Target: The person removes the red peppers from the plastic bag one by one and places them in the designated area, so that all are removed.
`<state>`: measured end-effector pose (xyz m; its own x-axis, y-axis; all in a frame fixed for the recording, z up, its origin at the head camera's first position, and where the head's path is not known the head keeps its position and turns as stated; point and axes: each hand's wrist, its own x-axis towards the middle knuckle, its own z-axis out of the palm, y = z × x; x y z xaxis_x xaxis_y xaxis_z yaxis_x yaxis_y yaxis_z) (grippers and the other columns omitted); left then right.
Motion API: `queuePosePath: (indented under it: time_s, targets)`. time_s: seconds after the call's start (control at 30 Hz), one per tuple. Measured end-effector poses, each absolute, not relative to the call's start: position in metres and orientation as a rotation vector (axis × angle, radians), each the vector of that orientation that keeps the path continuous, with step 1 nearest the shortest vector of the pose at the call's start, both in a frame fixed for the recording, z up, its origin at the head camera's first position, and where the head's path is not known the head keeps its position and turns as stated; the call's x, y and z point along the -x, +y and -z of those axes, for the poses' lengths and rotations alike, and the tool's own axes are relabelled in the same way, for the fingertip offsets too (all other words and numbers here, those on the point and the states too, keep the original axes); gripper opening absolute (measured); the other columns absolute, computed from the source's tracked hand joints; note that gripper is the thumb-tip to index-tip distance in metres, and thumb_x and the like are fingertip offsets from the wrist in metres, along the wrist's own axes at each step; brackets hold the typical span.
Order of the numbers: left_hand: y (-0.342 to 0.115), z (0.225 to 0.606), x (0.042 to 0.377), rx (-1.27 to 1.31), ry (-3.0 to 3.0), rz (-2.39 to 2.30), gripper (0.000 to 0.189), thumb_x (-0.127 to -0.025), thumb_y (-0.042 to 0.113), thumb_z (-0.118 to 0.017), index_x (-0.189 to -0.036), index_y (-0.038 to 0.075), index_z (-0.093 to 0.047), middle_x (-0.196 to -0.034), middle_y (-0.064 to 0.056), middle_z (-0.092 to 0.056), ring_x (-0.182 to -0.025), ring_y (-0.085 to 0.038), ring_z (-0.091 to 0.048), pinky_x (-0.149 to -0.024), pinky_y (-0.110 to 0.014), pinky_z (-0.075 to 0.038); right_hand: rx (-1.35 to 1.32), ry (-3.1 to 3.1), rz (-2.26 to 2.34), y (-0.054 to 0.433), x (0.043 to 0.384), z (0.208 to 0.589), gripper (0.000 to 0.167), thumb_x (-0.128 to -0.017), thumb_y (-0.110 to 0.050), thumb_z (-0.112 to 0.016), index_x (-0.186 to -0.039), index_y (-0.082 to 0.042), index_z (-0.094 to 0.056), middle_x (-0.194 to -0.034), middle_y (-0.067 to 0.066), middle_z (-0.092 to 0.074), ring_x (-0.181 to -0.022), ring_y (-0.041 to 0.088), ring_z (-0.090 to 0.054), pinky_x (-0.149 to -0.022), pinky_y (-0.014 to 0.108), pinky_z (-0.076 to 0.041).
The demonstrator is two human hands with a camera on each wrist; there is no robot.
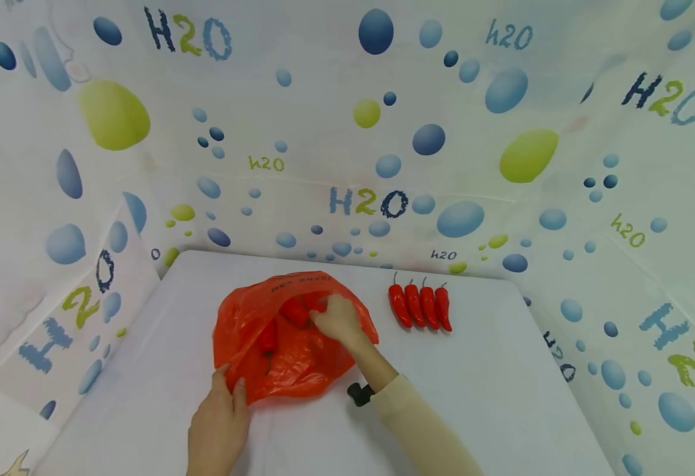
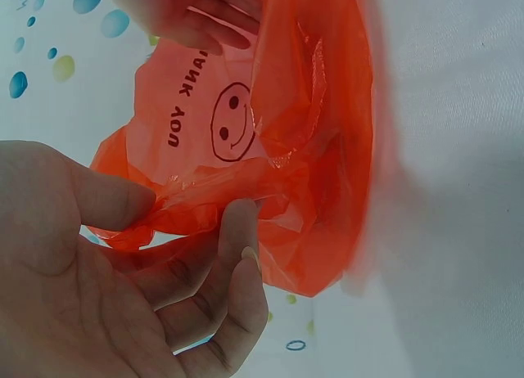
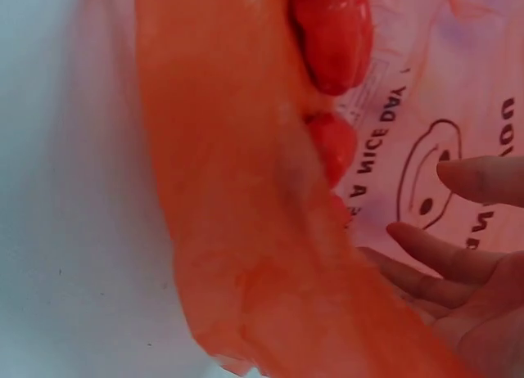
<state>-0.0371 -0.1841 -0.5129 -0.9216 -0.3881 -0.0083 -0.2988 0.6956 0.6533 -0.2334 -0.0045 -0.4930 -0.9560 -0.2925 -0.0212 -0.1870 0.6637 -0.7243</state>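
Note:
A red plastic bag (image 1: 299, 380) printed with a smiley face lies on the table with its mouth spread toward me. My left hand (image 1: 219, 420) pinches the near left edge of the bag between thumb and fingers, clearly seen in the left wrist view. Inside the bag's mouth is my right hand (image 1: 338, 320), its fingers apart and holding nothing in the right wrist view. Red peppers with dark stems lie in the bag: one pepper (image 1: 268, 336) at the left, another pepper (image 1: 293, 311) near my right fingers. The right wrist view shows a glossy pepper (image 3: 336, 38) beyond the bag's orange rim.
Several red chili peppers (image 1: 421, 307) lie in a row on the white table (image 1: 478, 390), right of the bag, stems pointing away. A black device (image 1: 359, 395) sits at my right wrist. Patterned sheeting (image 1: 323, 119) with H2O lettering and coloured drops surrounds the table.

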Motion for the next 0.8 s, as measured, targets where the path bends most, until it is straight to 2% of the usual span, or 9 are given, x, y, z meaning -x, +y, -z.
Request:
queuePosePath:
  time_s: [0.1,0.17,0.23,0.33,0.47,0.57,0.67,0.73,0.8]
  targets:
    - [-0.185,0.513,0.036,-0.552,-2.758,1.033,0.051,-0.11,0.024,-0.044,-0.147,-0.011,-0.037,-0.118,-0.039,-0.065,-0.1,-0.056,-0.067,-0.081,-0.068,-0.053,0.407,2.73,1.166,-0.005,0.237,0.497,0.027,-0.097,-0.017,-0.07,-0.107,0.008,-0.072,-0.083,0.009,-0.07,-0.065,0.017,-0.06,-0.06,0.029,-0.053]
    - [-0.185,0.513,0.035,-0.555,-2.761,1.034,0.051,-0.11,0.024,-0.044,-0.147,-0.011,-0.037,-0.118,-0.039,-0.065,-0.1,-0.055,-0.067,-0.083,-0.068,-0.053,0.411,2.731,1.167,-0.006,0.24,0.5,0.021,-0.096,-0.015,-0.07,-0.087,0.004,-0.068,-0.065,0.003,-0.056,-0.053,0.014,-0.051,-0.049,0.024,-0.041]
    - [-0.187,0.513,0.035,-0.561,-2.767,1.034,0.051,-0.11,0.023,-0.044,-0.147,-0.011,-0.037,-0.119,-0.039,-0.065,-0.1,-0.055,-0.067,-0.084,-0.068,-0.053,0.411,2.741,1.151,-0.008,0.242,0.504,0.027,-0.095,-0.014,-0.069,-0.072,-0.004,-0.059,-0.056,-0.001,-0.044,-0.048,0.012,-0.044,-0.045,0.022,-0.034]
    - [-0.188,0.514,0.034,-0.561,-2.772,1.034,0.052,-0.11,0.024,-0.045,-0.147,-0.011,-0.037,-0.119,-0.039,-0.065,-0.099,-0.054,-0.067,-0.084,-0.068,-0.053,0.392,2.743,1.129,-0.01,0.245,0.509,0.033,-0.095,-0.015,-0.069,-0.067,-0.013,-0.052,-0.054,-0.004,-0.042,-0.048,0.011,-0.044,-0.045,0.022,-0.033]
    - [-0.188,0.514,0.034,-0.55,-2.772,1.035,0.052,-0.11,0.025,-0.046,-0.147,-0.011,-0.037,-0.119,-0.038,-0.065,-0.1,-0.053,-0.068,-0.085,-0.067,-0.053,0.348,2.758,1.058,-0.01,0.248,0.515,0.03,-0.096,-0.022,-0.068,-0.07,-0.011,-0.059,-0.055,-0.003,-0.044,-0.052,0.014,-0.047,-0.05,0.024,-0.036]
    - [-0.188,0.514,0.034,-0.553,-2.772,1.035,0.052,-0.11,0.024,-0.046,-0.147,-0.01,-0.037,-0.12,-0.037,-0.066,-0.1,-0.052,-0.068,-0.086,-0.067,-0.053,0.347,2.798,1.038,-0.009,0.249,0.52,0.019,-0.095,-0.026,-0.07,-0.089,-0.009,-0.072,-0.062,-0.003,-0.051,-0.062,0.016,-0.052,-0.059,0.028,-0.041]
    - [-0.187,0.514,0.033,-0.559,-2.773,1.032,0.051,-0.109,0.023,-0.047,-0.146,-0.01,-0.037,-0.117,-0.035,-0.067,-0.098,-0.05,-0.069,-0.087,-0.067,-0.054,0.346,2.826,1.068,-0.007,0.251,0.525,0.024,-0.094,-0.026,-0.074,-0.11,-0.009,-0.075,-0.074,-0.001,-0.06,-0.073,0.019,-0.056,-0.07,0.033,-0.048]
    - [-0.187,0.514,0.033,-0.559,-2.771,1.03,0.05,-0.109,0.023,-0.047,-0.145,-0.01,-0.038,-0.115,-0.035,-0.067,-0.095,-0.049,-0.069,-0.086,-0.067,-0.054,0.327,2.842,1.071,-0.006,0.252,0.528,0.028,-0.092,-0.026,-0.076,-0.113,-0.008,-0.075,-0.08,-0.001,-0.064,-0.076,0.02,-0.057,-0.075,0.036,-0.051]
    - [-0.187,0.514,0.033,-0.559,-2.771,1.03,0.05,-0.109,0.022,-0.048,-0.145,-0.01,-0.038,-0.113,-0.034,-0.068,-0.094,-0.049,-0.069,-0.085,-0.067,-0.054,0.309,2.851,1.066,-0.005,0.252,0.531,0.026,-0.091,-0.026,-0.077,-0.11,-0.008,-0.076,-0.08,0.0,-0.065,-0.076,0.021,-0.057,-0.075,0.037,-0.052]
